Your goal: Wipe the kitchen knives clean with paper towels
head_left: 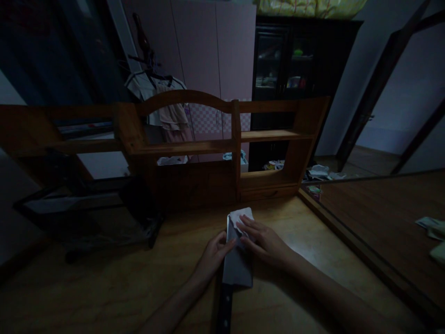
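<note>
A broad cleaver (237, 266) lies flat on the wooden desk (121, 278), its black handle (225, 308) pointing toward me. A white cloth or tissue (241, 216) rests on the far end of the blade. My right hand (264, 241) presses its flat, extended fingers on that cloth. My left hand (212, 257) sits at the blade's left edge, fingers curled, fingertips touching the steel. The room is dim.
A wooden shelf unit (236, 139) stands along the desk's back edge. Dark clutter (104, 208) lies at the left rear of the desk. Behind are a hanging garment (163, 102), a dark cabinet (295, 60), and litter on the floor (320, 172) at right.
</note>
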### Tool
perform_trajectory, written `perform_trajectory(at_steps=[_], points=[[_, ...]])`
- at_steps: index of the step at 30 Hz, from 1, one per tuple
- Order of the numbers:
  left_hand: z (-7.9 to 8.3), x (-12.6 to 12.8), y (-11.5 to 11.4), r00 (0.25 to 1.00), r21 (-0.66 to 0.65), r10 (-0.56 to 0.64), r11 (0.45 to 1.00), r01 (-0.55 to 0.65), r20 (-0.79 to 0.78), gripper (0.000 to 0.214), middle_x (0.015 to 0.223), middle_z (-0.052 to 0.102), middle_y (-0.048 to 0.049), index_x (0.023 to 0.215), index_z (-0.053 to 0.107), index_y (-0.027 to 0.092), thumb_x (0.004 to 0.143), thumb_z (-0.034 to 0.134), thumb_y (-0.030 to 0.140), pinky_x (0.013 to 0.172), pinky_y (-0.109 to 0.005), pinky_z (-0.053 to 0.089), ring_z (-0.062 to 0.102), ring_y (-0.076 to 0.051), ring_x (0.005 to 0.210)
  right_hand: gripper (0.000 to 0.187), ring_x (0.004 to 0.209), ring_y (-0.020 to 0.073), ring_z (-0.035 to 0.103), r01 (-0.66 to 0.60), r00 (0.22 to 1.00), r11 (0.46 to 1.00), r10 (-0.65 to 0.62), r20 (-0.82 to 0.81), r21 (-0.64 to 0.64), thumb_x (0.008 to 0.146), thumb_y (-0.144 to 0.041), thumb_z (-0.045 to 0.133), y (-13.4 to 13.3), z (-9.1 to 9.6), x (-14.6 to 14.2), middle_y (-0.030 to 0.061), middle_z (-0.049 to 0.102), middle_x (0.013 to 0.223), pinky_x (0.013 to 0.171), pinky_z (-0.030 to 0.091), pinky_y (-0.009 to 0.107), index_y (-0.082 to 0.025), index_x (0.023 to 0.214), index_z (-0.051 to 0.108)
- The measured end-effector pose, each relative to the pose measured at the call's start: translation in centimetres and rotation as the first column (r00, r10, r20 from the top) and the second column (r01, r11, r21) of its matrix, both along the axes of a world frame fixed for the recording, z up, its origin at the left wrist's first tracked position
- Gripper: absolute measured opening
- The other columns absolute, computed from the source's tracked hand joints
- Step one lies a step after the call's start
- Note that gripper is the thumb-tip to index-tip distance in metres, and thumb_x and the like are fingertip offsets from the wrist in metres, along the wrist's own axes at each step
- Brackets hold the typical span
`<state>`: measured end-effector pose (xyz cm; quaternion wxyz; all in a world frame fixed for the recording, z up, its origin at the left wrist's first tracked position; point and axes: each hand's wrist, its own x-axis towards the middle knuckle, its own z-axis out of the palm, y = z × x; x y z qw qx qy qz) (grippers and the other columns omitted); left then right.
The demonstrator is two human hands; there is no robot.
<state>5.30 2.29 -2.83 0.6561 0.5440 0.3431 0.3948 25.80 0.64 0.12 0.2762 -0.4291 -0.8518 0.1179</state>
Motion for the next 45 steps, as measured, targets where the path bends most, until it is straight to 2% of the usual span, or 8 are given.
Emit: perform_trajectory(at_steps=[9, 17, 27, 31, 33, 36, 41, 45], points=[[0.6, 0.4, -0.6, 0.998, 0.007, -0.056, 0.998, 0.056, -0.032, 0.042, 0.068, 0.064, 0.0012, 0.103, 0.058, 0.015, 0.075, 0.072, 0.042, 0.054, -0.021, 0.044, 0.061, -0.014, 0.057, 0.055, 0.143, 0.0214, 0.011, -0.112, 0.994, 0.994, 0.112, 0.017, -0.004, 0.099, -0.037, 0.040, -0.2, 1.1, -1.3, 0.0004, 0.013, 0.156, 0.117, 0.018, 0.044, -0.029, 0.149, 0.018], [0.1, 0.5, -0.5, 0.994, -0.006, -0.106, 0.994, 0.106, 0.013, 0.034, 0.078, 0.068, -0.0028, 0.098, 0.056, 0.015, 0.079, 0.069, 0.041, 0.059, -0.023, 0.047, 0.064, -0.015, 0.062, 0.053, 0.140, 0.0223, 0.024, -0.080, 0.997, 0.997, 0.080, -0.016, 0.022, 0.098, -0.035, 0.041, 0.5, 0.4, -0.5, 0.0025, 0.024, 0.152, 0.115, 0.025, 0.043, -0.026, 0.148, 0.024], [0.2, 0.4, -0.7, 0.997, -0.015, -0.080, 0.997, 0.080, -0.007, 0.038, 0.082, 0.069, -0.0050, 0.095, 0.056, 0.015, 0.078, 0.068, 0.046, 0.061, -0.025, 0.049, 0.066, -0.018, 0.067, 0.040, 0.130, 0.0225, 0.044, 0.089, 0.996, 0.996, -0.089, -0.002, 0.025, 0.099, -0.034, 0.036, 0.5, 0.7, 0.2, 0.0011, 0.047, 0.140, 0.108, 0.038, 0.038, -0.027, 0.137, 0.047], [0.3, 0.3, -0.7, 0.998, -0.014, -0.069, 0.998, 0.069, -0.013, 0.037, 0.079, 0.069, -0.0048, 0.092, 0.058, 0.015, 0.076, 0.070, 0.046, 0.060, -0.025, 0.048, 0.065, -0.017, 0.064, 0.039, 0.105, 0.0260, 0.064, 0.207, 0.976, 0.978, -0.209, 0.062, 0.036, 0.100, -0.038, 0.032, 0.6, 0.6, 0.7, 0.0058, 0.061, 0.126, 0.087, 0.050, 0.035, -0.027, 0.128, 0.058], [0.4, 0.3, -0.7, 0.997, -0.013, -0.072, 0.997, 0.072, -0.013, 0.037, 0.082, 0.070, -0.0059, 0.095, 0.059, 0.015, 0.077, 0.069, 0.045, 0.062, -0.026, 0.049, 0.066, -0.018, 0.066, 0.041, 0.084, 0.0262, 0.071, 0.275, 0.955, 0.960, -0.278, 0.105, 0.049, 0.100, -0.040, 0.031, 0.7, 0.6, 1.0, 0.0093, 0.071, 0.107, 0.071, 0.051, 0.033, -0.025, 0.120, 0.064], [0.5, 0.3, -0.8, 0.996, -0.021, -0.082, 0.996, 0.082, -0.018, 0.035, 0.086, 0.070, -0.0070, 0.099, 0.057, 0.015, 0.081, 0.067, 0.043, 0.064, -0.027, 0.050, 0.067, -0.019, 0.069, 0.046, 0.064, 0.0259, 0.070, 0.360, 0.914, 0.929, -0.369, 0.169, 0.079, 0.099, -0.044, 0.030, 0.9, 0.3, 1.4, 0.0114, 0.074, 0.079, 0.058, 0.045, 0.031, -0.024, 0.108, 0.071], [0.5, 0.3, -0.8, 0.996, -0.033, -0.081, 0.996, 0.080, -0.031, 0.034, 0.087, 0.069, -0.0070, 0.099, 0.056, 0.014, 0.082, 0.066, 0.042, 0.064, -0.027, 0.050, 0.067, -0.018, 0.070, 0.057, 0.057, 0.0249, 0.068, 0.425, 0.872, 0.900, -0.436, 0.220, 0.096, 0.099, -0.048, 0.029, 0.6, 0.1, 1.3, 0.0128, 0.071, 0.064, 0.056, 0.042, 0.030, -0.021, 0.078, 0.075], [0.4, 0.3, -0.7, 0.996, -0.036, -0.088, 0.995, 0.088, -0.018, 0.035, 0.084, 0.069, -0.0070, 0.099, 0.055, 0.013, 0.082, 0.066, 0.042, 0.063, -0.027, 0.050, 0.066, -0.019, 0.069, 0.048, 0.067, 0.0228, 0.070, 0.399, 0.893, 0.913, -0.407, 0.193, 0.082, 0.100, -0.043, 0.028, -0.5, 0.7, 0.4, 0.0108, 0.074, 0.082, 0.061, 0.047, 0.030, -0.020, 0.100, 0.071]])
